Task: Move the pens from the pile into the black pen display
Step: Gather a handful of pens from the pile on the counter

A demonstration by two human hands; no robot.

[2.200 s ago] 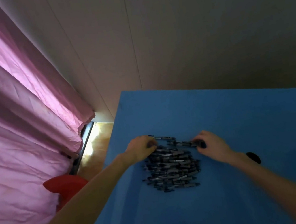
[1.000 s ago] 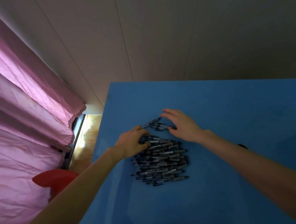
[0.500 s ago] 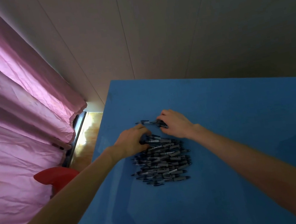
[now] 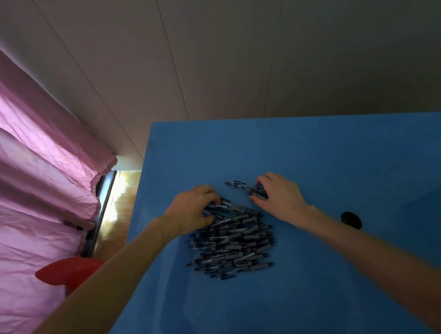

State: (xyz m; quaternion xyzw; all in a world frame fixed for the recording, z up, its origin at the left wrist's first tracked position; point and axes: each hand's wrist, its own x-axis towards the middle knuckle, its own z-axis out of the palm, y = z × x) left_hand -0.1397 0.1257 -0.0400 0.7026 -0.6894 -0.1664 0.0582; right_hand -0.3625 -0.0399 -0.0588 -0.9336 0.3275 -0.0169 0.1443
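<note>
A pile of dark pens (image 4: pixel 233 243) lies on the blue table (image 4: pixel 327 165). My left hand (image 4: pixel 192 209) rests on the pile's far left corner, its fingers curled round a few pens there. At the pile's far right my right hand (image 4: pixel 278 195) has its fingers curled over a few pens (image 4: pixel 252 189). One loose pen (image 4: pixel 234 184) lies just beyond the pile, between the two hands. No black pen display is in view.
A small black round spot (image 4: pixel 351 220) sits on the table behind my right forearm. A pink curtain (image 4: pixel 13 169) hangs at the left with a red object (image 4: pixel 66 272) below it. A plain wall stands behind the table.
My right hand came from the pile's right side to its far edge and curled over a few pens. My left hand stayed at the far left corner. The view shifted slightly.
</note>
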